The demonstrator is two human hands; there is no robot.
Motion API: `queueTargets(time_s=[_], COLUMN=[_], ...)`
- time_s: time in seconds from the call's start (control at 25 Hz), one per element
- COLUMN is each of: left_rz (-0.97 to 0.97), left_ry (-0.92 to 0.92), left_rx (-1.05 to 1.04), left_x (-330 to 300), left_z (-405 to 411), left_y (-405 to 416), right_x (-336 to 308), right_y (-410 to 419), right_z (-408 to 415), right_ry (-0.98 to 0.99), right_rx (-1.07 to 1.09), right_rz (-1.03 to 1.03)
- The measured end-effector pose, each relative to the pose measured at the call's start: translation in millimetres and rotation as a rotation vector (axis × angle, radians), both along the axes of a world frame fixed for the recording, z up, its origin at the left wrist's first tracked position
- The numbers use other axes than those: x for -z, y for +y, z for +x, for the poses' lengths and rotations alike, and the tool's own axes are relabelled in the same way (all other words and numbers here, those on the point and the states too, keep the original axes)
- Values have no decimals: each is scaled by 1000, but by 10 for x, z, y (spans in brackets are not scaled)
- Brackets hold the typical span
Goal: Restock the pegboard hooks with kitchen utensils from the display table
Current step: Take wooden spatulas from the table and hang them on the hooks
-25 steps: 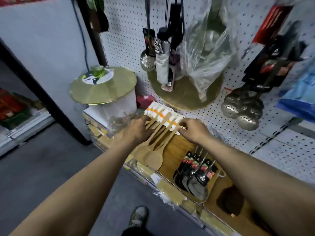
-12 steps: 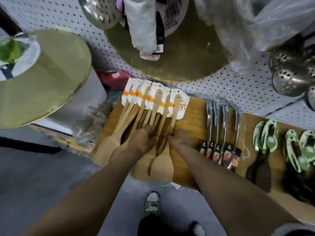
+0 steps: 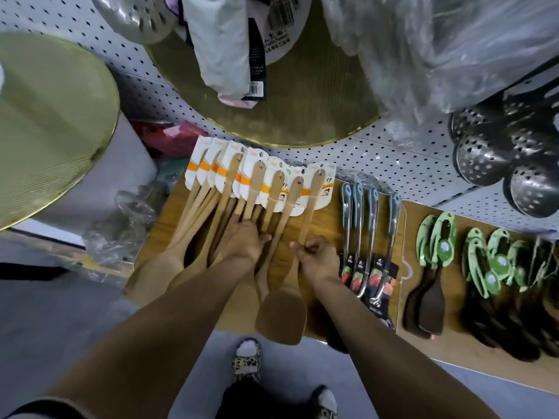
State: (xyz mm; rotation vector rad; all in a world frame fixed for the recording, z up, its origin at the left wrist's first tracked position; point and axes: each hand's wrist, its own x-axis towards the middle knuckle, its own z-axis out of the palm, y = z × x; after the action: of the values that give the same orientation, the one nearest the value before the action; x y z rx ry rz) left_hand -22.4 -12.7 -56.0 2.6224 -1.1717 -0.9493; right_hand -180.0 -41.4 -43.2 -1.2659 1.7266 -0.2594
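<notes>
Gold round board, far left (image 3: pixel 51 122): large disc lying on a white block, beside the pegboard.
Clear wrapping (image 3: pixel 127 222): crumpled plastic, just left of the tabletop.
Tabletop (image 3: pixel 329 219): wooden surface set against the pegboard (image 3: pixel 393 164).
Wooden spatulas (image 3: pixel 223 201): fanned row on the tabletop's left part, white and orange header cards toward the pegboard, blades toward the person.
Left hand (image 3: pixel 245 243): laid on the middle of the spatula handles, fingers curled over them; whether it grips or only presses, I cannot tell.
Right hand (image 3: pixel 317 258): clenched round the handle of the rightmost spatula (image 3: pixel 302 237), thumb and fingers pinching it mid-shaft; its blade lies at the tabletop's near edge.
Metal utensils with blue-grey ends (image 3: pixel 367 225): four, side by side just right of the right hand, black and red labels at their lower ends.
Green-carded dark utensils (image 3: pixel 435 252): overlapping rows further right.
Perforated metal ladles (image 3: pixel 499 155): hanging cluster on the pegboard, upper right.
</notes>
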Motion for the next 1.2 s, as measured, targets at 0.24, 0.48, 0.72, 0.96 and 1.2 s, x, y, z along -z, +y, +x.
queueTargets(time_s=[0.24,0.48,0.72,0.96,1.2], left_rz=[6,-25,-108,-250,-338], left_ry=[79,162,285,351,586], left_rx=[-66,-22,-26,28,194], left_x=[-15,-516,-1070,-1549,-2089], left_z=[-51,-404,-1488,-3285,-5352], left_y=[-2,276,708,1002,885], right_x=[-81,-421,-874,-1327,-2145], right_y=[76,215,584,1089,1350], right_z=[-154,-566,-1569,-3467,-5662], right_ry=[-55,-122,-237,-258,-426], right_rx=[74,157,200,256,494], right_rz=[-26,-62,-150,-246,-488])
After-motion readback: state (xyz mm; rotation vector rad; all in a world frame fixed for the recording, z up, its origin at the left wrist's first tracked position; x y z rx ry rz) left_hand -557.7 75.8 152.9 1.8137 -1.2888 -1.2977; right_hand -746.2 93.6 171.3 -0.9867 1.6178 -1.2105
